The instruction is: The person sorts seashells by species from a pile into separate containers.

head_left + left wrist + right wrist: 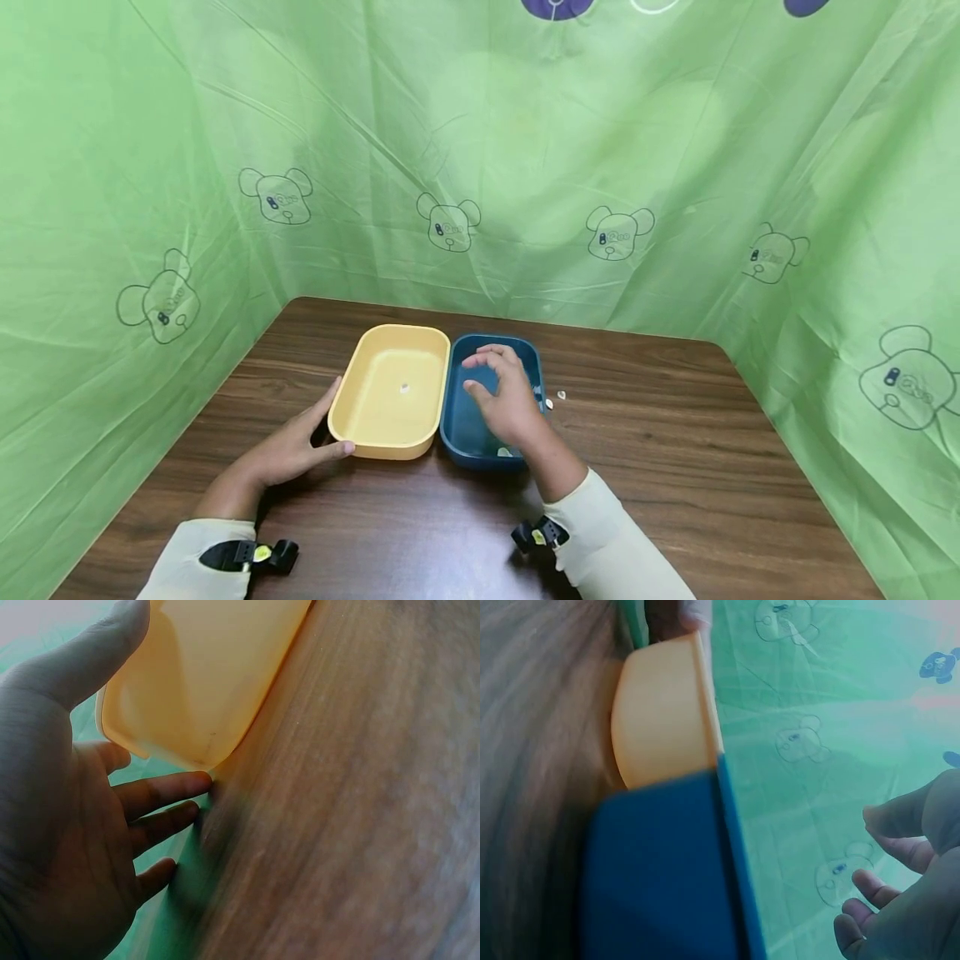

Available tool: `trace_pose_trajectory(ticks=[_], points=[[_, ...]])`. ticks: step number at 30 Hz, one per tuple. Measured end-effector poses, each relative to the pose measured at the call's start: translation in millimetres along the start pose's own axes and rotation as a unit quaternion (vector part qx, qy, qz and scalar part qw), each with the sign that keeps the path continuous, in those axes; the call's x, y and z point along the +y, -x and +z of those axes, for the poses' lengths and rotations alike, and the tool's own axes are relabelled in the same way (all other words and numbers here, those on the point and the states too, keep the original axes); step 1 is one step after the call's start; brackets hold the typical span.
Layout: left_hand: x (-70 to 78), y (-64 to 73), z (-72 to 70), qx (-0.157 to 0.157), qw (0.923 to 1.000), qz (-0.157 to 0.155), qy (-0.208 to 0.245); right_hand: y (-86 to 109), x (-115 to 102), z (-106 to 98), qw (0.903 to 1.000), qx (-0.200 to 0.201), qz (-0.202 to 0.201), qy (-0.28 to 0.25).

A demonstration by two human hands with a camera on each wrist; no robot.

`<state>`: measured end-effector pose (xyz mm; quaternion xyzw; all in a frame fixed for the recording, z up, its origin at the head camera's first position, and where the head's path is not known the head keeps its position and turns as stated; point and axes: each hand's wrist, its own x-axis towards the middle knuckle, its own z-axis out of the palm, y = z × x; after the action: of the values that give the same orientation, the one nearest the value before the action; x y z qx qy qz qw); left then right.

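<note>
I'm watching a green curtain point(525, 125) hanging creased behind and along both sides, outlined cartoon animal faces point(450, 227) running across it, purple shapes point(557, 7) showing high up, a dark wood-grain tabletop point(660, 433) catching pale glare

Left tray point(386, 417): plain warm yellow, unpatterned. Right tray point(467, 433): deep teal-blue, one solid colour. Small bits whitish: one in the yellow tray point(405, 388), others on the desk point(660, 450); a pale greenish-white piece point(505, 452) in the blue. Desk brown, streaked with darker wood grain. Curtain point(517, 108) light green, printed with thin dark outlines of round-eared animal heads, each with a small dark-blue mark; purple shapes along top. Sleeves point(618, 542) off-white. Wrist straps point(225, 555) black, yellow spot on each.
</note>
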<state>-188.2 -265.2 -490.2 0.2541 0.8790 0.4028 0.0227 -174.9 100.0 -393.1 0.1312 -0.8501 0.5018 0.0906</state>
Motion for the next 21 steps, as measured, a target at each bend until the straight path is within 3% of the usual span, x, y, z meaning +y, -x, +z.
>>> trace_pose_trajectory(ticks=[5, 12, 21], points=[[-1.5, -0.7, 0.4, 0.0, 1.0, 0.001, -0.003, -0.8, 8, -20, 0.9998, 0.02, 0.001, 0.002], [-1.5, -0.7, 0.3, 0.002, 1.0, 0.002, -0.002, -1.5, 24, -47, 0.9982, 0.043, 0.041, -0.005], [0.9, 0.3, -0.3, 0.002, 1.0, 0.001, -0.005, -1.0, 52, -74, 0.9974, 0.059, 0.04, 0.012]])
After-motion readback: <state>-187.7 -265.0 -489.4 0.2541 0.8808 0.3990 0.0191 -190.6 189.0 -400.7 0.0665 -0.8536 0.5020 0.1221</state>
